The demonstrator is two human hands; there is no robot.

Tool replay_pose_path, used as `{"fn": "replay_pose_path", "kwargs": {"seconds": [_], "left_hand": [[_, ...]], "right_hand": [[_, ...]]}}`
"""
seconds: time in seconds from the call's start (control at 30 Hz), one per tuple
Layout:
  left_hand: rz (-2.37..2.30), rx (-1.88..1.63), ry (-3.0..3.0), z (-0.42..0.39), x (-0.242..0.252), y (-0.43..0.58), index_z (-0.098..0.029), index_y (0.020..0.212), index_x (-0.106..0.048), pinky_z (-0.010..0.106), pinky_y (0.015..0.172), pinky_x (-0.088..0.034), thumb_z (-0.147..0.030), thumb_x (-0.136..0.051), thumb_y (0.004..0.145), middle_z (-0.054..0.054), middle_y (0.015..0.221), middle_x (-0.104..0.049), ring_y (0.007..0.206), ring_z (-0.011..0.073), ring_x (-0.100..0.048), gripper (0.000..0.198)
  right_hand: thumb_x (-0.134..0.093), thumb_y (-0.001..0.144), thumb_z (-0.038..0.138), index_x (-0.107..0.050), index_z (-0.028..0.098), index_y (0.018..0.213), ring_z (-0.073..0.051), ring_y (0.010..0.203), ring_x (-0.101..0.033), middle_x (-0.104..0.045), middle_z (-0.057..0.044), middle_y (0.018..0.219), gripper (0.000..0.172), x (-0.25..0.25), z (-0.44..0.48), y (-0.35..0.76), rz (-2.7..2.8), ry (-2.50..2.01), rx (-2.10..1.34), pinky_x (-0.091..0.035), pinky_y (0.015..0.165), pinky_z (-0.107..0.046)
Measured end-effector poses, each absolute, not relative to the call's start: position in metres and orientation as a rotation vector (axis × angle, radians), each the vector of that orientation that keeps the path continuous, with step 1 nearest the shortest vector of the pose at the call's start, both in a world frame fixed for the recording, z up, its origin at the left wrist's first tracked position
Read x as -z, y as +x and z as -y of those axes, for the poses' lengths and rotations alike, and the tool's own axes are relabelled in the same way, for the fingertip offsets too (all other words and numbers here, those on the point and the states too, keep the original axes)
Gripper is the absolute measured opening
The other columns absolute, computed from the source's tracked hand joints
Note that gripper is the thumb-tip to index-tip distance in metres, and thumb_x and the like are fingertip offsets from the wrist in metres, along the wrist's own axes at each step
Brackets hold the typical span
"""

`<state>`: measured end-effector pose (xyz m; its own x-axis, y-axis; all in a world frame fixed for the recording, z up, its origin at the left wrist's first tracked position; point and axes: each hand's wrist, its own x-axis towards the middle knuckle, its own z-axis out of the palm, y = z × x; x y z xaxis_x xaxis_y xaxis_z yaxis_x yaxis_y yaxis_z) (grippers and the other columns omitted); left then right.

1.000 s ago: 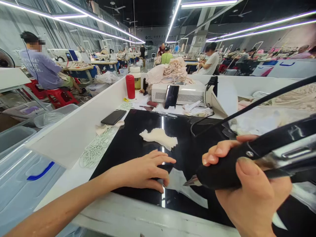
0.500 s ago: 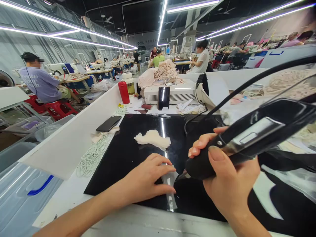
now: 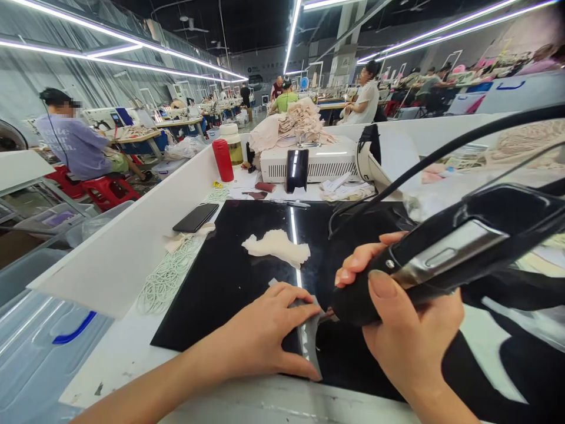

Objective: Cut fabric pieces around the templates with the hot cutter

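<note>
Bright and cool over the counter (image 3: 115, 353), dim up at the ceiling (image 3: 253, 26).
Lit from overhead by long white tubes (image 3: 293, 36), mirrored as a hard streak of glare down the glossy black mat (image 3: 207, 288). Glints off the metal plate of the black tool (image 3: 445, 256); falls softly on the left hand (image 3: 267, 330) and right hand (image 3: 412, 341). Mostly crisp nearby, softer among distant workers, pixelated over several heads. Stretched toward the edges in wide-angle fashion, darkly smudged at upper right.

red bottle (image 3: 223, 161) beside a lidded jar (image 3: 233, 145), flat phone (image 3: 196, 218) near pale green cords (image 3: 168, 277)
</note>
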<state>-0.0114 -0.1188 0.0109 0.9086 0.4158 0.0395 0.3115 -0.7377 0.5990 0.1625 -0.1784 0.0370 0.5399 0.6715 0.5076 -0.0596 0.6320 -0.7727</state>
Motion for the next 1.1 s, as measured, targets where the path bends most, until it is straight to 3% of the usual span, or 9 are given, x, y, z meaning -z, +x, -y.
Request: {"fn": "replay_pose_path", "kwargs": {"seconds": [0.6, 1.1], "left_hand": [[-0.484, -0.267, 2.422, 0.119, -0.011, -0.012, -0.029, 0.144, -0.054, 0.043, 0.108, -0.045, -0.046, -0.084, 0.078, 0.009, 0.142, -0.052, 0.131, 0.0295, -0.046, 0.075], [-0.488, -0.258, 2.441, 0.119, -0.013, -0.011, -0.026, 0.138, -0.059, 0.042, 0.108, -0.045, -0.040, -0.084, 0.078, 0.008, 0.143, -0.053, 0.132, 0.0290, -0.045, 0.066]], "right_hand": [[-0.077, 0.087, 0.030, -0.059, 0.026, 0.111, -0.018, 0.066, -0.060, -0.063, 0.000, 0.080, 0.031, -0.036, 0.190, 0.154, 0.902, -0.817, -0.523, -0.055, 0.060, -0.035], [-0.082, 0.080, 0.038, -0.060, 0.027, 0.106, -0.018, 0.062, -0.060, -0.062, 0.002, 0.075, 0.035, -0.045, 0.211, 0.151, 0.872, -0.841, -0.613, -0.056, 0.060, -0.035]]}}
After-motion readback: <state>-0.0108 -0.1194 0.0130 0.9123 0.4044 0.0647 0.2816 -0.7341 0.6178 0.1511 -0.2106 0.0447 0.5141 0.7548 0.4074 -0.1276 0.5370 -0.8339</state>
